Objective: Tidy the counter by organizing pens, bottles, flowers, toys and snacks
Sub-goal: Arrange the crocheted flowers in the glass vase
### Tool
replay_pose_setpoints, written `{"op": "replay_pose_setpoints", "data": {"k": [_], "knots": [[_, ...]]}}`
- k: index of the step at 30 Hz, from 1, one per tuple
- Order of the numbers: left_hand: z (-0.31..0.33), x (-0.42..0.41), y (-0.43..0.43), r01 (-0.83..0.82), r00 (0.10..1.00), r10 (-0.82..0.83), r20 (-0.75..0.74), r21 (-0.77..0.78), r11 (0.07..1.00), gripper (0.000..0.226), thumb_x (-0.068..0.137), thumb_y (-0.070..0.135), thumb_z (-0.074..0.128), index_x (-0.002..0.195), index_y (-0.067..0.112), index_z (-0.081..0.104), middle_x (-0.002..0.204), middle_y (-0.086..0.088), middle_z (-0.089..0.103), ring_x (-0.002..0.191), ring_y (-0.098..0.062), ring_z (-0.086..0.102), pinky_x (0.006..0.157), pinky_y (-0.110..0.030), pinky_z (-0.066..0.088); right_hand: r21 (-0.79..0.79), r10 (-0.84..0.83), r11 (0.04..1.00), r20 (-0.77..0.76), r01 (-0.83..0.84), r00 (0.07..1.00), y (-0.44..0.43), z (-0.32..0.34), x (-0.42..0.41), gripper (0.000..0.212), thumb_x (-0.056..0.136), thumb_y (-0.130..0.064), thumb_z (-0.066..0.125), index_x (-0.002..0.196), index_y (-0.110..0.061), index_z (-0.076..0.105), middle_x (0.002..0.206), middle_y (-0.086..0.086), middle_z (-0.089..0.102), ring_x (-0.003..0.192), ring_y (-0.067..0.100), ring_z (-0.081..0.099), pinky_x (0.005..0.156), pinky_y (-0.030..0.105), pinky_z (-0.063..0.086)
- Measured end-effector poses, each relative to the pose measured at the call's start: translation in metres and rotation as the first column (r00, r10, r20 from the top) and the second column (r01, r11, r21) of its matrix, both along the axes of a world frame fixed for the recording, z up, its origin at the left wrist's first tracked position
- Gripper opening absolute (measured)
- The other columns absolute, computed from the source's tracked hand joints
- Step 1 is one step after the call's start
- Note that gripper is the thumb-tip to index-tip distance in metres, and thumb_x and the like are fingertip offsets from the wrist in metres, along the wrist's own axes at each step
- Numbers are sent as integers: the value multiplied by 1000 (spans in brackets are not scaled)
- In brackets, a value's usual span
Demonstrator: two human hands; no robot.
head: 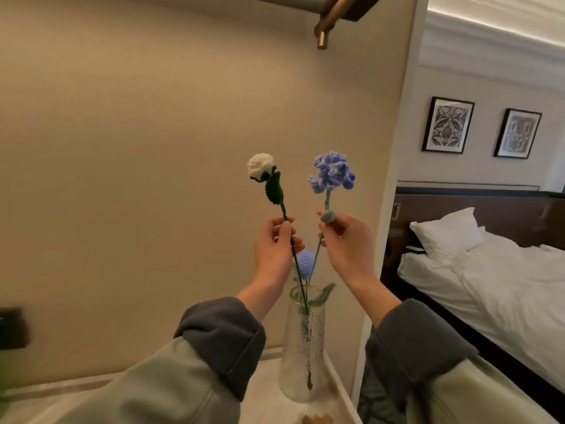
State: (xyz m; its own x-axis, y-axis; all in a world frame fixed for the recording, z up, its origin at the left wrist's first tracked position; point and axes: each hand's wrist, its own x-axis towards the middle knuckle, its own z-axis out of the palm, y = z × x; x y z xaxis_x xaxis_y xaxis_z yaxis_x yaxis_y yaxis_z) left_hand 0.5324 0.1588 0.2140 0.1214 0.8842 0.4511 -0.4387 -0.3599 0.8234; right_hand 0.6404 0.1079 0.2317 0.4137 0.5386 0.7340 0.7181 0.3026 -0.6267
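The flower step of the tidying is in hand. Well below both grips lies the pale counter [264, 402], and on it stands a tall clear glass vase [302, 356], its mouth under the gap between the two wrists.

Both forearms rise steeply from rolled grey sleeves, palms turned roughly toward each other, hands held at about the same height and just apart.

The left hand [273, 246] pinches a dark green stem between thumb and fingertips. The white flower [260, 166] stands above that pinch, leaning a little away from the other hand. Below the pinch, the stem slants down into the vase.

The right hand [348, 243] pinches a paler stem just under a small round knot of yarn. The blue flower [332, 172] stands upright above that grip, and its stem runs down toward the vase mouth.

Between and slightly below the two grips sits a lavender bud [305, 261], already standing in the vase.

The two stems appear to cross below the hands. The next move likely calls for lowering each stem fully, spreading the heads apart, then releasing one pinch at a time so the narrow vase does not tip.
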Motion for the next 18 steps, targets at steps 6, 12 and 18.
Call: {"op": "replay_pose_setpoints", "data": {"k": [6,12,18], "knots": [[15,22,26,-13,1000,13,1,47,999,16,100,14,44,97,15,59,77,-4,52,66,-15,57,72,-34,57,102,5,995,21,-7,1000,18,21,22,16,93,-16,61,102,-20,73,88,-1,71,78,18,66,74,46,55],[-17,37,51,-31,993,39,-115,73,997,15,100,18,46,97,18,61,75,2,57,67,-15,60,73,-34,56,-34,-45,998,77,47,996,49,-5,41,14,95,-26,58,94,-29,71,80,-10,66,74,7,60,63,20,40],[-75,42,59,-59,951,89,-296,109,992,19,98,17,48,94,29,62,84,9,65,77,-7,62,67,-22,52,-278,14,960,-28,-21,1000,64,-66,53,23,92,-24,57,97,-44,69,88,-20,64,81,0,59,64,16,42]]}}
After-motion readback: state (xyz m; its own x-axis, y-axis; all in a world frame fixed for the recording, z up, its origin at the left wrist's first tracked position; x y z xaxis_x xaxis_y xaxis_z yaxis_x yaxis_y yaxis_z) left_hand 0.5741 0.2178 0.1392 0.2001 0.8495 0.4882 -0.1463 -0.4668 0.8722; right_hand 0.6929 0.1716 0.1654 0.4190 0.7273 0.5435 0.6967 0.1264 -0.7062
